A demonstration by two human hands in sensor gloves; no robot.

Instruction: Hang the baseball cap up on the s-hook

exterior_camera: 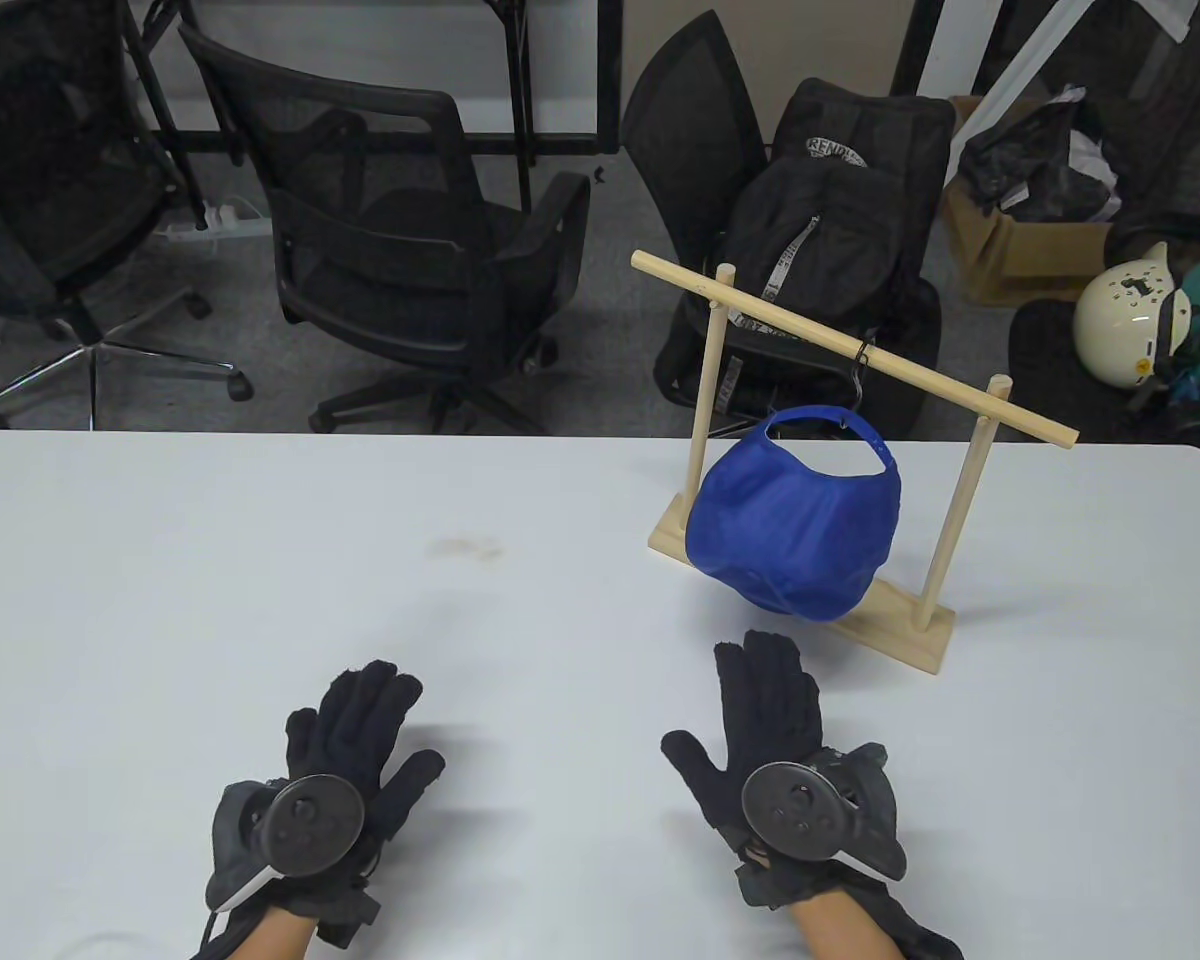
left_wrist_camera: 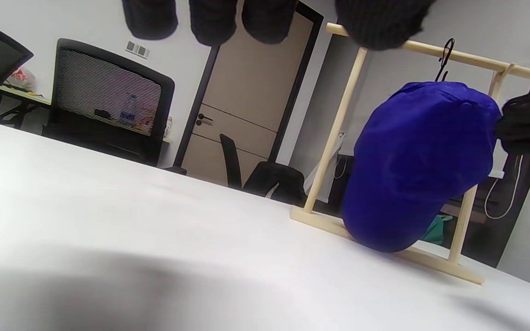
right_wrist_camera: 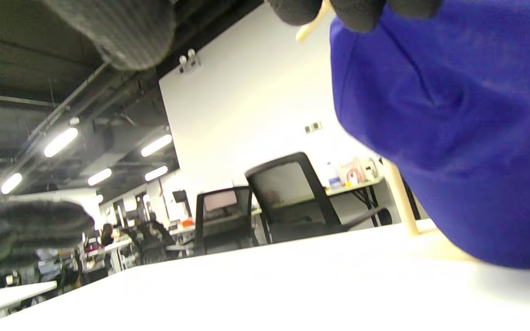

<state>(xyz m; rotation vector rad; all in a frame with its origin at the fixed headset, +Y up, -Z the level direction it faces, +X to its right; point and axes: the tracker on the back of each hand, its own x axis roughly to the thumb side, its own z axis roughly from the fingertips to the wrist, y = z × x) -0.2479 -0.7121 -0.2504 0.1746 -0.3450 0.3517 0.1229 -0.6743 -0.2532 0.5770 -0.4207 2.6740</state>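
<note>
The blue baseball cap (exterior_camera: 795, 525) hangs by its back strap from a black s-hook (exterior_camera: 859, 372) on the top bar of a wooden rack (exterior_camera: 850, 345). The cap also shows in the left wrist view (left_wrist_camera: 421, 161), under the hook (left_wrist_camera: 444, 59), and close up in the right wrist view (right_wrist_camera: 453, 128). My left hand (exterior_camera: 360, 720) lies flat and open on the white table (exterior_camera: 260, 580), far left of the cap. My right hand (exterior_camera: 765, 700) lies flat and open just in front of the cap, apart from it. Both hands hold nothing.
The rack's wooden base (exterior_camera: 900, 625) stands on the table's right half. Behind the table stand black office chairs (exterior_camera: 410, 240), a black backpack (exterior_camera: 820, 260), a cardboard box (exterior_camera: 1030, 240) and a white helmet (exterior_camera: 1130, 315).
</note>
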